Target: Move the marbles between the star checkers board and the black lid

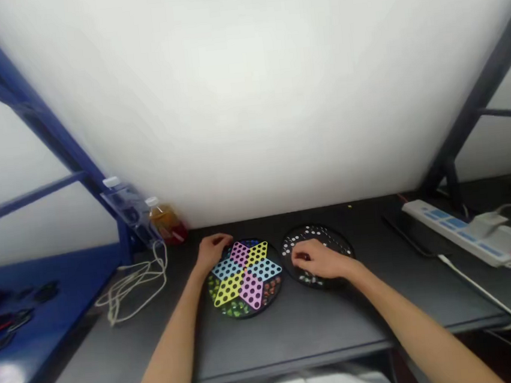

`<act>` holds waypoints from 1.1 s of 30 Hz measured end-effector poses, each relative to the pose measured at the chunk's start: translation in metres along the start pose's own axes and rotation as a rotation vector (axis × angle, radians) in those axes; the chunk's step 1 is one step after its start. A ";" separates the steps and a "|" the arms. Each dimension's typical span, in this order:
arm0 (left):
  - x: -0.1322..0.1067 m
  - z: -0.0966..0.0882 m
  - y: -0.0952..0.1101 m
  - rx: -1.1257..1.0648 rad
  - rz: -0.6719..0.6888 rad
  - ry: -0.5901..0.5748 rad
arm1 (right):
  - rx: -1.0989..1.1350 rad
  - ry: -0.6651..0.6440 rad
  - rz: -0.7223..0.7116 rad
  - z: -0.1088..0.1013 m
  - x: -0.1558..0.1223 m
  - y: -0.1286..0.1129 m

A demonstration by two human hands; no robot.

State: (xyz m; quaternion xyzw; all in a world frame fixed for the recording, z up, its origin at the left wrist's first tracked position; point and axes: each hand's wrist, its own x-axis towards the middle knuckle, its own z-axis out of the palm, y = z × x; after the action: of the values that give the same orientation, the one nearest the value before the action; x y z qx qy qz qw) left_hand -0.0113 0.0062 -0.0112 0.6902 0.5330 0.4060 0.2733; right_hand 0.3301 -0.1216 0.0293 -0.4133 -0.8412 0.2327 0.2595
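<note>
Out on the worktop [296,332], the right hand [320,260] is down on a round black board [328,234], fingers [300,258] curled over its marbles [309,279], grip unclear! The left hand [213,250] rests open on a star-patterned checkers board [249,314]; one careless brush could scatter marbles.

No words, brand names or numbers can be read anywhere in the view; the label on the bottle [166,223] at the back of the table [296,332] is too blurred to make out, and the blue marks on the white power strip [460,226] are too small to tell whether they are text; the star-patterned Chinese checkers board [244,271] shows only coloured shapes and holes, with no legible print.
</note>
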 end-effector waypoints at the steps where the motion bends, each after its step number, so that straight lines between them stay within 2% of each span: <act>1: 0.000 0.000 0.000 0.005 0.003 -0.003 | -0.004 0.051 0.019 0.001 0.001 0.001; 5: 0.000 -0.001 0.001 0.024 0.004 -0.013 | -0.003 0.171 0.039 0.008 0.005 -0.003; 9: -0.001 -0.001 0.002 0.009 0.011 -0.029 | 0.017 0.129 0.029 0.015 0.006 -0.014; 16: -0.002 0.000 0.001 -0.144 0.047 -0.158 | -0.006 0.046 -0.025 0.028 0.004 -0.027; 22: -0.006 -0.002 0.014 -0.195 0.062 -0.216 | -0.172 0.031 0.058 0.029 0.006 -0.029; 27: -0.006 -0.007 0.018 -0.092 0.061 -0.199 | -0.327 -0.008 0.152 0.028 0.015 -0.031; 33: -0.008 -0.017 0.017 0.319 0.037 -0.029 | -0.506 -0.031 0.228 0.032 0.040 -0.029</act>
State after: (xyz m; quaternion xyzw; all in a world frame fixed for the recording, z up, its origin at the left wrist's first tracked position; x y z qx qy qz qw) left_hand -0.0181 -0.0066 0.0092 0.7403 0.5740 0.3112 0.1602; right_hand 0.2727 -0.1102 0.0328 -0.5536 -0.8244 0.0491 0.1074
